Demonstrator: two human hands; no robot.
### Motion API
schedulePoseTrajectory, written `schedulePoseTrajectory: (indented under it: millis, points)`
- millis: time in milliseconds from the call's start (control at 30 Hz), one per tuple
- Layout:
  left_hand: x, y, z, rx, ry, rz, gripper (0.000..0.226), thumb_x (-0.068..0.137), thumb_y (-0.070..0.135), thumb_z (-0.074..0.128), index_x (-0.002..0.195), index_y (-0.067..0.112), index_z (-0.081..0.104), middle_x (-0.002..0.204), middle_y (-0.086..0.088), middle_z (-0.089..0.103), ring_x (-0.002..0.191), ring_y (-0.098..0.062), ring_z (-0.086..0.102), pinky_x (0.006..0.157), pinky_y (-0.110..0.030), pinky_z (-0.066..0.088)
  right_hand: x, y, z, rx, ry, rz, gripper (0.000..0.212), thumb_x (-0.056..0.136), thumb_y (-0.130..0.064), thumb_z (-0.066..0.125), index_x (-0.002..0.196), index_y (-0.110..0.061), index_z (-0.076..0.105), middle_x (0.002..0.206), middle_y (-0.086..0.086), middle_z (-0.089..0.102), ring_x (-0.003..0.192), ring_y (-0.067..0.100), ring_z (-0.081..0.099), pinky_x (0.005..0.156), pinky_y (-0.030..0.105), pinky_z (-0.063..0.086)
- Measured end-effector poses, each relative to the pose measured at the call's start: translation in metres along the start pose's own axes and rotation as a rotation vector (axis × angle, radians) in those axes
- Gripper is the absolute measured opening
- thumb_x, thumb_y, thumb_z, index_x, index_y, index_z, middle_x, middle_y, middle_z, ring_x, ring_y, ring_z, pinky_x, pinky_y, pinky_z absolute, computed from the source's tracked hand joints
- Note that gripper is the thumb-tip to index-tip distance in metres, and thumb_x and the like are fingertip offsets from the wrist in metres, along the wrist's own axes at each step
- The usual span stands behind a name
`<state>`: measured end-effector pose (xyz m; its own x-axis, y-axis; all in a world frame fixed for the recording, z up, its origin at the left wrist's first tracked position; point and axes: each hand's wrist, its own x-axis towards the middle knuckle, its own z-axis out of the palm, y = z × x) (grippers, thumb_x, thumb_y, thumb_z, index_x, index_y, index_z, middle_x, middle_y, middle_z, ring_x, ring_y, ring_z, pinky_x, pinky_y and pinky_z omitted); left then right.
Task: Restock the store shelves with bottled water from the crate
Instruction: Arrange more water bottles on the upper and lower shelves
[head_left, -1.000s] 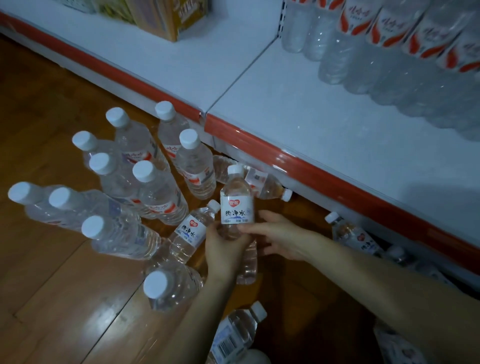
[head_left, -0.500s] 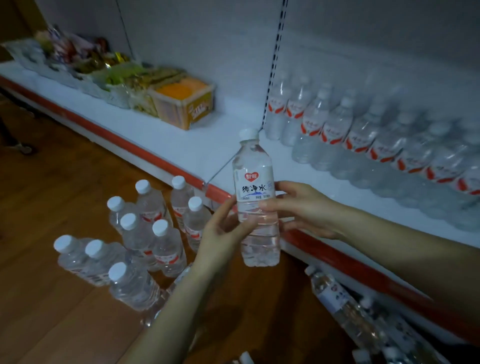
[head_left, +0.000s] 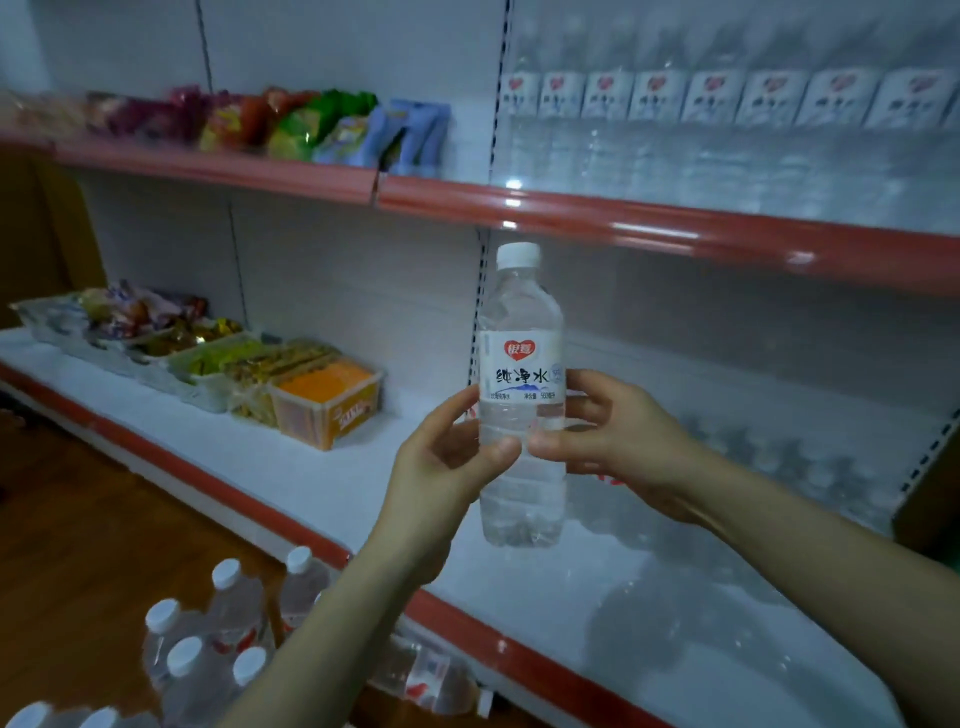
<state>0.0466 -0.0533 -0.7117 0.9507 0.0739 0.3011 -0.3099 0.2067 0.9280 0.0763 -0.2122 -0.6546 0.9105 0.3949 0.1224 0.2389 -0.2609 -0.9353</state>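
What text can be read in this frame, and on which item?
"银鹭": red heart on the held water bottle.
"纯净水": large characters on that bottle's label.
Small print below them: too small to read.
Upper shelf bottle labels: blurred.
Orange box print: blurred.

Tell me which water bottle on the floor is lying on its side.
The bottle lying against the base of the bottom shelf, its label facing up. The other floor bottles stand upright with white caps on top.
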Motion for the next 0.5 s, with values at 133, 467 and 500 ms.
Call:
schedulePoseTrajectory:
  millis: [133,467,500]
  points:
    - [0.018,0.039,0.025,0.016,-0.065,0.109,0.047,0.08,0.01,0.066,0.121,0.029,0.055,0.104,0.001,0.072,0.098,-0.018,0.068,0.088,-0.04,0.054,-0.006,-0.036,-0.026,-0.008,0.089,-0.137,0.045,0.07,-0.008,0.076,0.102,-0.034,0.058,0.099,-0.008,0.069,0.083,0.004,0.07,0.065,0.018,0.056]
    - [0.063,0.113,0.092,-0.058,-0.103,0.343,0.049,0.074,0.016,0.069,0.121,0.021,0.057,0.088,0.001,0.074,0.079,-0.007,0.069,0.072,-0.018,0.054,-0.013,-0.104,-0.083,0.056,0.325,-0.39,0.057,0.059,-0.029,0.076,0.114,-0.023,0.063,0.096,-0.004,0.073,0.085,0.009,0.07,0.065,0.022,0.051]
    - [0.067,0.119,0.099,-0.059,-0.111,0.368,0.046,0.074,0.016,0.068,0.119,0.021,0.058,0.083,0.003,0.074,0.073,-0.004,0.067,0.065,-0.014,0.052,-0.013,-0.109,-0.09,0.066,0.344,-0.404,0.053,0.063,-0.025,0.077,0.114,-0.022,0.063,0.095,-0.003,0.074,0.085,0.011,0.071,0.069,0.026,0.053]
